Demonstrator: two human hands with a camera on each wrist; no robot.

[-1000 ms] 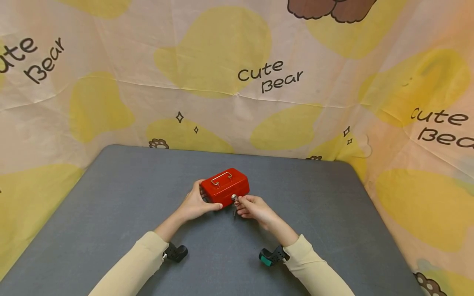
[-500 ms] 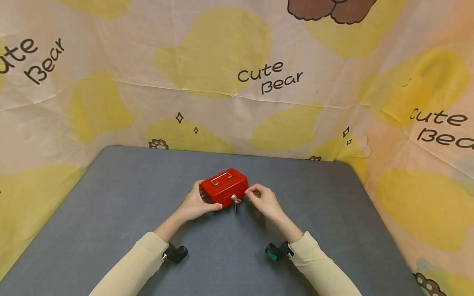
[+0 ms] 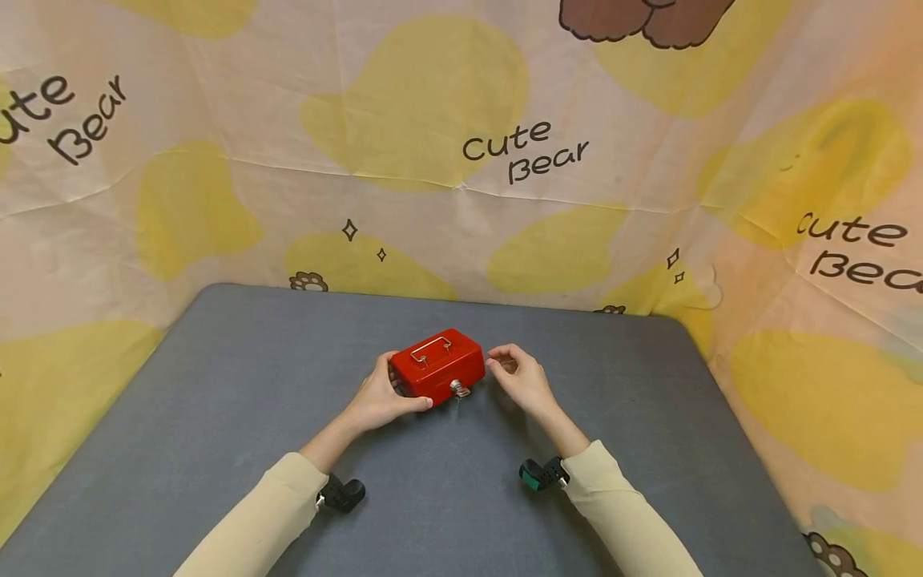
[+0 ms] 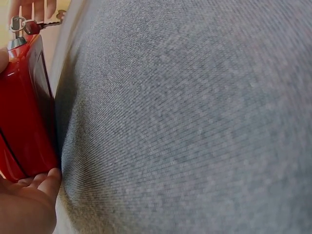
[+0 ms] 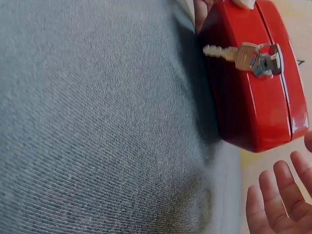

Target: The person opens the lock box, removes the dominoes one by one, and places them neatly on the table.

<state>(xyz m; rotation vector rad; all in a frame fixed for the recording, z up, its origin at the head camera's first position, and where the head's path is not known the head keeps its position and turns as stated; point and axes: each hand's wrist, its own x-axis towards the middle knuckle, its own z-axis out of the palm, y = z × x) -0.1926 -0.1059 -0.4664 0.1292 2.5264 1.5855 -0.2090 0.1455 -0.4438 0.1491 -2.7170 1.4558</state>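
Note:
A small red cash box [image 3: 438, 373] sits on the grey table, its lid down and a wire handle [image 3: 431, 348] lying on top. My left hand [image 3: 378, 398] grips its left end, with the thumb along the front side. From the lock on the front stick out keys on a ring; one key [image 5: 243, 56] dangles there, plain in the right wrist view. My right hand [image 3: 525, 381] is just off the box's right end, holding nothing, its fingers loosely bent. In the right wrist view those fingers [image 5: 287, 187] spread apart from the box.
The grey-covered table [image 3: 252, 385] reaches to a pale curtain [image 3: 404, 96] with yellow patches and lettering, hung behind and at both sides. Black straps with camera mounts sit on both wrists.
My right hand has let go of the keys and moved right and away, past the box's right end. The left hand and the box stay in place.

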